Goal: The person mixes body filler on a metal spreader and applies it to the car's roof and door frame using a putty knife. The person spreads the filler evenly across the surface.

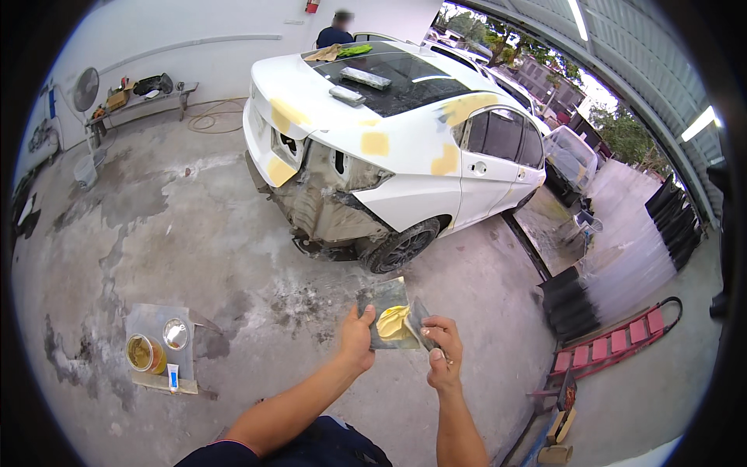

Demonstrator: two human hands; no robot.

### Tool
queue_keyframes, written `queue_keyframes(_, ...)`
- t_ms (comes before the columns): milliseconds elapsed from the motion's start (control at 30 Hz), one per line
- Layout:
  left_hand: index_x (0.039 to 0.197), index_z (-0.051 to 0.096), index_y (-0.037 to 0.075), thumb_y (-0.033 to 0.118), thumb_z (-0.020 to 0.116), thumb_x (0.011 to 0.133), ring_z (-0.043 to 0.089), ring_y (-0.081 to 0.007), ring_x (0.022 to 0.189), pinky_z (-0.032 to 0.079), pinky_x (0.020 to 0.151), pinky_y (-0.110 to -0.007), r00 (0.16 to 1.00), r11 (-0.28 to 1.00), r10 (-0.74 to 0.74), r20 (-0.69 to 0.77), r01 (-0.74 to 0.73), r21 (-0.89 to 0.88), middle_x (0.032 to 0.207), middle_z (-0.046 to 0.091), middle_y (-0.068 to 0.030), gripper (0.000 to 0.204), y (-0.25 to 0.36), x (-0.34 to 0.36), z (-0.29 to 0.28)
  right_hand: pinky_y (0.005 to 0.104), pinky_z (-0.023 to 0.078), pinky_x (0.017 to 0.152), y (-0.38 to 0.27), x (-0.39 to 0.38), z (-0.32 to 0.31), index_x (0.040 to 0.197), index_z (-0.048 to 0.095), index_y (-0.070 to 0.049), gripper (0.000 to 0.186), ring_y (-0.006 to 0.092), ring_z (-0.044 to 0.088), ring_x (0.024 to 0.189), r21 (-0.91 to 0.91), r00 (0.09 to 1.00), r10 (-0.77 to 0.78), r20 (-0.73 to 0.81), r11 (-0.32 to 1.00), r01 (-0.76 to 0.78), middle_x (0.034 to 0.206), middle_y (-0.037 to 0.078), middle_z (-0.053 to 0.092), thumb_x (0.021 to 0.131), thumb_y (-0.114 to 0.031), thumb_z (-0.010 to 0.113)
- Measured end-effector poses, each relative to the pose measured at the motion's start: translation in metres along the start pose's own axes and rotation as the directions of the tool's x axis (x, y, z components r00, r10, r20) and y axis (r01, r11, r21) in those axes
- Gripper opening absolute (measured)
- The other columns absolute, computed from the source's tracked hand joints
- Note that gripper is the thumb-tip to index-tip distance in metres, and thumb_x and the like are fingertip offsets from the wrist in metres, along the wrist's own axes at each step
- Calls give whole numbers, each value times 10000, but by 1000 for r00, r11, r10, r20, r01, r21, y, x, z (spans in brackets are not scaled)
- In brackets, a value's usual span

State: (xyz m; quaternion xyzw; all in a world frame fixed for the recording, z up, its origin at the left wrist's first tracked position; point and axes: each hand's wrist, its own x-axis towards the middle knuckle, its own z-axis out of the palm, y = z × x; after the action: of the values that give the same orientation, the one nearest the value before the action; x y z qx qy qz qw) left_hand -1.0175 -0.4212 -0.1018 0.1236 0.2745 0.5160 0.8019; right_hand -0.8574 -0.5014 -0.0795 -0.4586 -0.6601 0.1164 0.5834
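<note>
My left hand [357, 340] grips the edge of a flat, dark mixing board [387, 294], its thumb lying on the near face. On the board sits a mound of pale yellow body filler [393, 322]. In my right hand [444, 352] is a grey putty spreader [419, 317], its blade up against the right side of the filler. Both hands are in front of my body, over the concrete floor. Beyond them stands a white car [420, 167] with yellow filler patches; its rear bumper is off and the rear corner is bare.
At lower left, a small stool [187, 366] carries a tub of yellowish paste [145, 354], a round lid [176, 333] and a white tube [173, 377]. A red stepladder [611, 346] lies at right. A person [335, 31] stands behind the car. A bench [148, 100] and fan [86, 89] are far left.
</note>
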Motion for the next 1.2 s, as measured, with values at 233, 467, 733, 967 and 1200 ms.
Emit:
queue_keyframes(233, 1354, 502, 60, 158, 492, 1079, 629, -185, 1098, 541, 938, -366, 986, 987, 138, 92, -129, -95, 1262, 622, -63, 292, -11, -8, 27, 424, 457, 989, 10, -15, -28, 1153, 664, -23, 415, 288, 529, 1215, -266, 998, 56, -35, 962, -63, 1199, 182, 621, 998, -368, 495)
queue_keyframes(467, 1345, 508, 56, 175, 523, 1074, 636, -170, 1058, 546, 917, -337, 988, 991, 123, 94, -117, -64, 1240, 631, -44, 296, -14, -9, 48, 433, 411, 1057, -15, -30, -24, 1178, 659, -68, 360, 291, 522, 1207, -104, 978, 144, -150, 982, -160, 1232, 115, 630, 999, -314, 467)
queue_keyframes(733, 1470, 529, 139, 225, 513, 1077, 639, -118, 770, 509, 719, -293, 784, 439, 346, 515, -620, 650, 884, 708, -143, 402, -7, -22, 43, 513, 340, 972, -46, 12, -69, 1054, 753, -207, 270, 244, 576, 1186, -798, 989, 34, 147, 595, 98, 1182, -34, 702, 798, -165, 681)
queue_keyframes(967, 1457, 538, 128, 178, 511, 1067, 605, -126, 637, 507, 627, -329, 543, 167, 410, 733, -835, 525, 783, 663, -132, 394, 29, -39, 45, 501, 325, 947, -41, -11, -50, 965, 766, -222, 245, 173, 640, 1084, -657, 933, -174, 314, 670, 346, 1125, -80, 719, 726, -211, 715)
queue_keyframes(1200, 1443, 458, 38, 162, 498, 1082, 618, -173, 1088, 524, 935, -309, 960, 941, 228, 165, -261, 218, 1308, 618, -52, 384, 2, -32, 39, 520, 326, 1150, -20, -40, -9, 1227, 629, -51, 470, 352, 533, 1277, 329, 919, -81, -386, 919, 218, 1354, 252, 565, 1071, -442, 420)
